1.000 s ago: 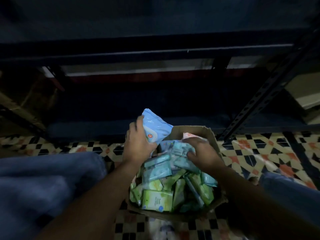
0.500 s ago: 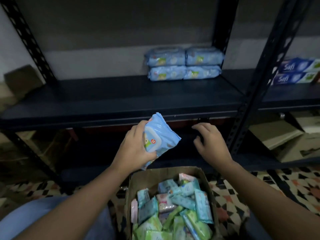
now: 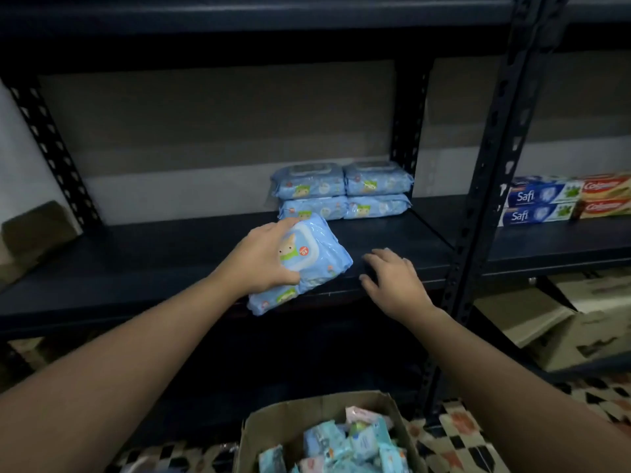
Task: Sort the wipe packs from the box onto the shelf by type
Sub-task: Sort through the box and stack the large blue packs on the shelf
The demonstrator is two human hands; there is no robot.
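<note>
Light-blue wipe pack (image 3: 309, 264), soft plastic with a flip lid and cartoon print (tilted, lid up), over the front edge of the dark shelf (image 3: 170, 268). Left hand (image 3: 261, 259) grips it, thumb and fingers curled round its near side. Right hand (image 3: 392, 278), fingers loosely spread, holding nothing, is at the shelf edge just right of the pack. Four matching stacked packs (image 3: 343, 191) sit behind it; the cardboard box (image 3: 269, 425) of mixed packs lies below.

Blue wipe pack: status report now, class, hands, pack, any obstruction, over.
Left hand grips blue wipe pack at shelf edge. Right hand open, resting on shelf. Four matching packs stacked behind; path unobstructed.
</note>
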